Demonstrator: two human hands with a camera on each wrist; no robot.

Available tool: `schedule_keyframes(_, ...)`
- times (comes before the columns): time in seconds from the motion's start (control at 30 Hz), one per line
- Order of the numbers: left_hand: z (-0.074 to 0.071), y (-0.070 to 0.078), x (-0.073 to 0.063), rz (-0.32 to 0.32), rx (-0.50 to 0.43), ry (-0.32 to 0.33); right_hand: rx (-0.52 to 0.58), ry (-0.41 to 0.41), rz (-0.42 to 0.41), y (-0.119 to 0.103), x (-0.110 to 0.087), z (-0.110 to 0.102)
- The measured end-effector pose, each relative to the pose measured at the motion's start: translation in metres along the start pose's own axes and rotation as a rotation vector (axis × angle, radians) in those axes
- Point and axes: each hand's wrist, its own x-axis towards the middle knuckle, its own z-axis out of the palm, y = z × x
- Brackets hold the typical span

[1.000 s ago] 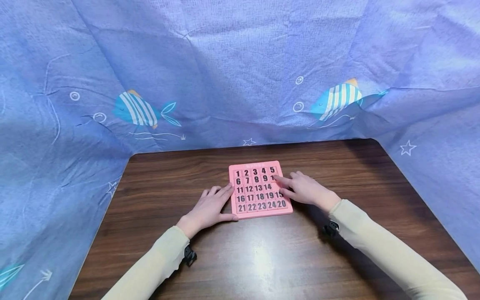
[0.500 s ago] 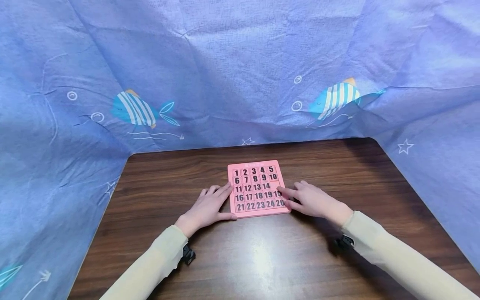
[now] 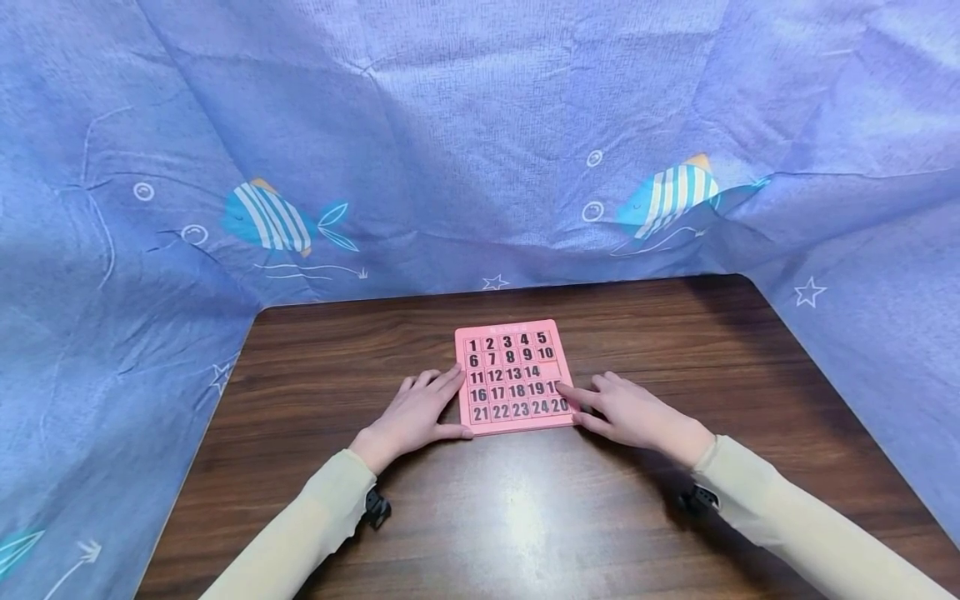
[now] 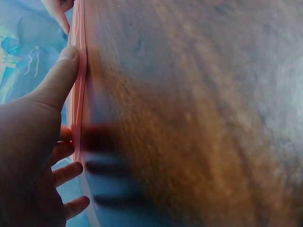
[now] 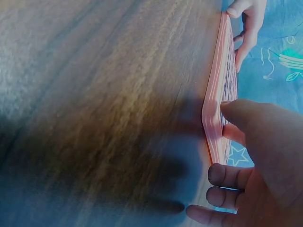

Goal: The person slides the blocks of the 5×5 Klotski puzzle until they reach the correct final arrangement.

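Note:
A pink number slide puzzle (image 3: 504, 425) lies flat on the table, its tiles in rows from 1 to 24. A gap shows to the right of the 14 tile (image 3: 532, 372). My left hand (image 3: 408, 422) rests against the puzzle's left side, fingers extended, with the thumb at the near left corner. With its index fingertip, my right hand (image 3: 636, 414) touches the 15 tile (image 3: 552, 387), partly covering it. The right thumb is at the puzzle's near right edge. In the right wrist view, the other right fingers are loosely bent beside the edge and hold nothing.
The dark wooden table (image 3: 330, 350) has a bright reflection in front of the puzzle. A blue cloth (image 3: 480, 150) printed with fish and stars hangs behind the table and along both sides. Dark wrist devices (image 3: 377, 508) are worn at both sleeves.
My right index finger has moved from the 10 tile down to the 15 tile, uncovering the 10. The right hand has shifted nearer and slightly right. My left hand stays in place.

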Motion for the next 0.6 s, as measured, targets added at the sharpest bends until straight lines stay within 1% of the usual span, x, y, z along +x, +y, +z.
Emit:
schedule_keyframes(0.23, 0.002, -0.001, 0.000, 0.002, 0.012, -0.006, 0.003, 0.005, 0.001, 0.003, 0.003, 0.000)
schedule_keyframes(0.43, 0.002, -0.001, 0.000, 0.002, 0.020, -0.006, -0.008, 0.032, -0.011, 0.005, 0.007, 0.001)
schedule_keyframes(0.6, 0.000, 0.000, 0.000, 0.006, 0.017, -0.005, -0.003, 0.017, 0.013, 0.006, 0.011, -0.001)
